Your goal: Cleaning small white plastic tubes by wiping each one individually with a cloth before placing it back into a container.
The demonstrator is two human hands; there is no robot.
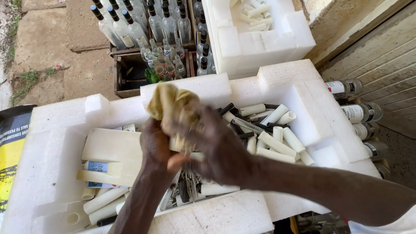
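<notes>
My left hand (155,145) and my right hand (216,147) meet over a white foam tray (56,143). Together they grip a yellowish cloth (171,104) wrapped around a short white tube (180,147), of which only a bit shows between the fingers. The right hand is blurred. Below the hands the tray holds many loose white tubes (277,145), some black tubes (229,110) and a cluster of thin metal pieces (188,184).
A flat white foam slab (115,156) lies in the tray's left part. A second foam tray (260,37) with white tubes stands behind. Wooden crates of clear glass bottles (151,26) are at the back. More bottles (359,112) lie at the right by a wall. A yellow-black bag (11,147) is at the left.
</notes>
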